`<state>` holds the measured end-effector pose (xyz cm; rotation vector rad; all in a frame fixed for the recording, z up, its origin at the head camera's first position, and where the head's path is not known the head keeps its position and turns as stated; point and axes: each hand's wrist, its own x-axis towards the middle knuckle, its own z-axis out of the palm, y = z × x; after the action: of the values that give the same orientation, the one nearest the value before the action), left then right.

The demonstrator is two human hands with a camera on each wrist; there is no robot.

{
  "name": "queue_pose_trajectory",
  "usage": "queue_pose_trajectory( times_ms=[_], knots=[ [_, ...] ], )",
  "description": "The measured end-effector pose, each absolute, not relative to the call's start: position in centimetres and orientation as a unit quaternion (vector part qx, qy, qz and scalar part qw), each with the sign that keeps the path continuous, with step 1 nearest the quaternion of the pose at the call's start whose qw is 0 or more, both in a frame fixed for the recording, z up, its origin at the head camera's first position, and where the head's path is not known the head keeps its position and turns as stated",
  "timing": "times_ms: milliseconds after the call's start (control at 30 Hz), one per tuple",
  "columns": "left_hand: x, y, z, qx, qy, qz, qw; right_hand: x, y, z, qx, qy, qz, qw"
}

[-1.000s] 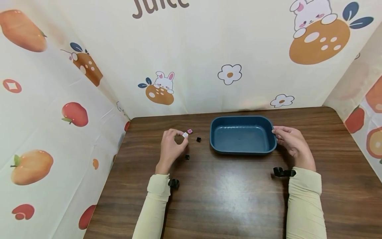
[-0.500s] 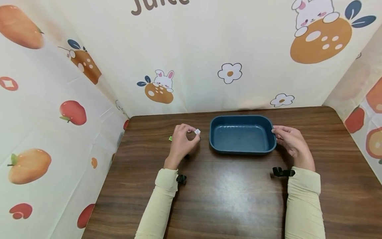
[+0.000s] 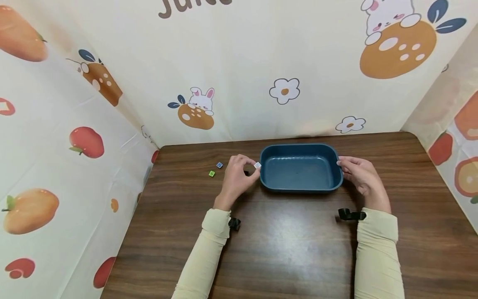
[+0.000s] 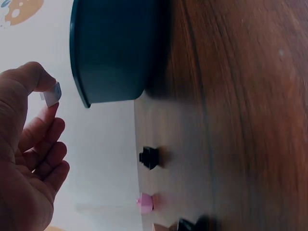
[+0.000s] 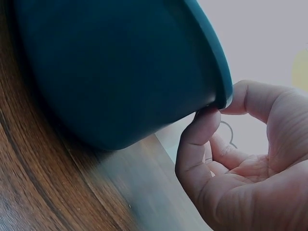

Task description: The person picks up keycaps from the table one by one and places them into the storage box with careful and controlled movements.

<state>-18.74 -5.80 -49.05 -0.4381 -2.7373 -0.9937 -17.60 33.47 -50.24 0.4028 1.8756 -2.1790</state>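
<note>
My left hand pinches a small white block between thumb and index finger. In the head view it is held at the left rim of a dark blue rectangular tub; the left wrist view shows the block raised off the table. With thumb and fingers my right hand grips the tub's right rim, seen close in the right wrist view. The tub's inside holds nothing visible. Partly behind my left hand lies a black block, and a pink block stands near it.
Left of my left hand, a blue block and a green block lie on the brown wooden table. More pieces are cut off at the bottom of the left wrist view. Fruit-printed curtains surround the table.
My left hand has moved right with the white block, from among the loose blocks to the tub's left rim, uncovering the green and blue blocks. My right hand keeps its grip.
</note>
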Motion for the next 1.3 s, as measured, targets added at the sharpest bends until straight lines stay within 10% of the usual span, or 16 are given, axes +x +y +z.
queue_pose_trajectory(
  times_ms=[1300],
  knots=[
    [-18.6, -3.7, -50.6, -0.196, -0.926, -0.313, 0.082, -18.1, 33.1, -50.4, 0.132, 0.661, -0.726, 0.135]
  ],
)
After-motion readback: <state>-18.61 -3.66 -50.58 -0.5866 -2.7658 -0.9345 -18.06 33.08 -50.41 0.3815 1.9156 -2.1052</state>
